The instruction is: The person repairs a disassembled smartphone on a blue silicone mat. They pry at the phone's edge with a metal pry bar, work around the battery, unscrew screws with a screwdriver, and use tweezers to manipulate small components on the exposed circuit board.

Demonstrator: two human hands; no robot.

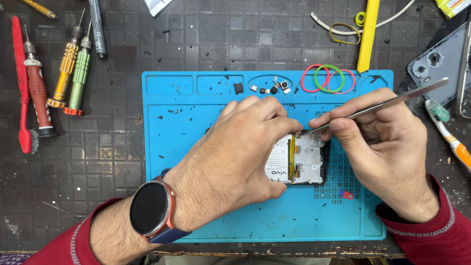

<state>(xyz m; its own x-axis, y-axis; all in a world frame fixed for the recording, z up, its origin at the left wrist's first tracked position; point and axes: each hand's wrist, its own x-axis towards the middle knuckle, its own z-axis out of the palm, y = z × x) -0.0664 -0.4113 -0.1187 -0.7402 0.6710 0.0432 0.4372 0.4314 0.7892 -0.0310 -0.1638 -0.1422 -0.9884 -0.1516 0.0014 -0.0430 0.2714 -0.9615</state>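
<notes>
Top-down view of a phone teardown. The opened phone (301,159) sits roughly mid-mat on a blue silicone mat (181,127), with the back off so you see the white battery and the board area. A good chunk of it is buried under the left hand (235,157), which lies flat across the phone's left part and clamps it down, fingers curled over the top edge. So that grip is closed on the phone, though how far the thumb wraps underneath is hidden.

The right hand (387,147) pinches a pair of metal tweezers (378,105), with the tips down at the phone's top edge, just by the left fingertips. Whether the tips hold anything is too small to make out.

In the mat's top trays there are a few tiny camera modules and screws (270,88), plus some rubber bands (327,78) in red and green. Left of the mat, on the dark grid-pattern bench (127,54), lie three precision screwdrivers (68,73) and a red brush (22,93). A yellow pry tool (369,34) lies above the mat. A grey phone back cover (439,64) is cut off at the right edge, and a toothbrush (449,130) runs out of frame below it. A smartwatch (151,208) is on the left wrist.
</notes>
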